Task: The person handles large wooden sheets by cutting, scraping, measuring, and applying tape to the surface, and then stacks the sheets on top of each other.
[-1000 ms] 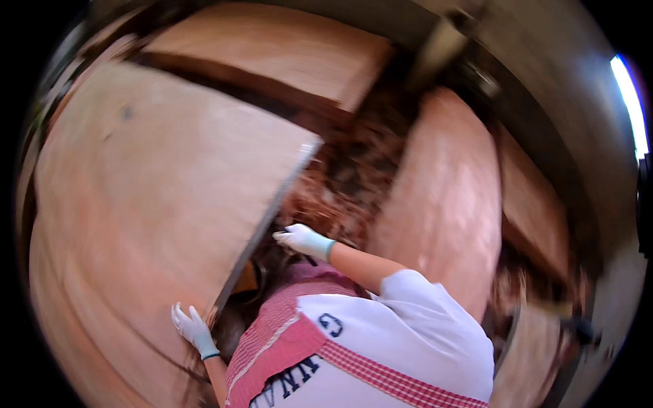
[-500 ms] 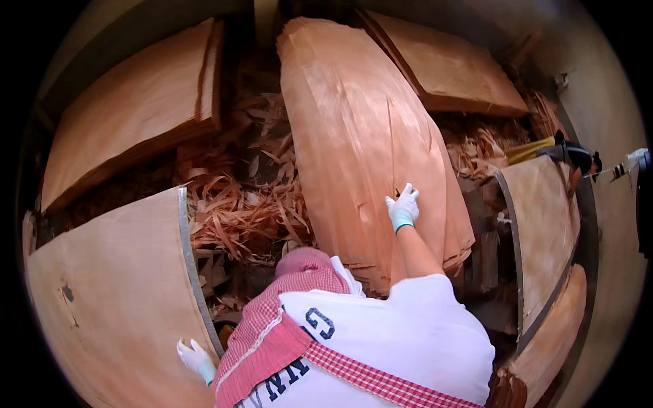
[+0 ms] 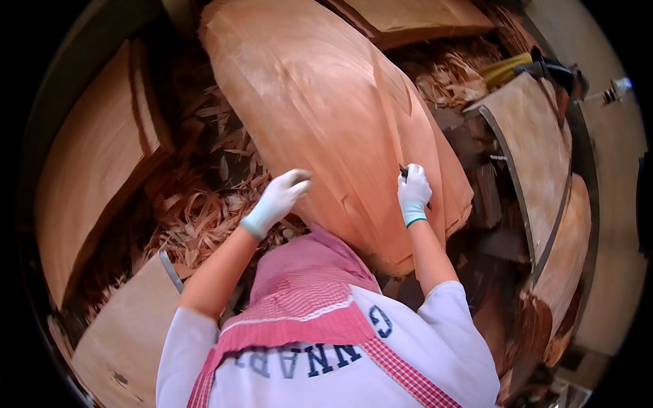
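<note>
A tall stack of thin reddish wood veneer sheets (image 3: 306,115) lies in front of me, its top sheet wavy and split along the right side. My right hand (image 3: 414,189), in a white glove with a green cuff, closes round a slim dark tool (image 3: 403,171), perhaps a knife. Its tip is at the split, and much of it is hidden by the fingers. My left hand (image 3: 275,202), also gloved, is over the stack's near left edge. Its fingers reach forward, slightly bent and blurred, with nothing seen in them.
Curled veneer scraps (image 3: 194,221) cover the ground left of the stack. Other veneer piles stand at the far left (image 3: 92,170) and far right (image 3: 425,17). Pale boards with grey-taped edges lie at the near left (image 3: 132,323) and right (image 3: 534,143). Something yellow (image 3: 503,71) lies beyond the right board.
My left hand has come from the near left board up to the stack's left edge. The right hand stays by the split with the tool. The whole view has turned and shifted.
</note>
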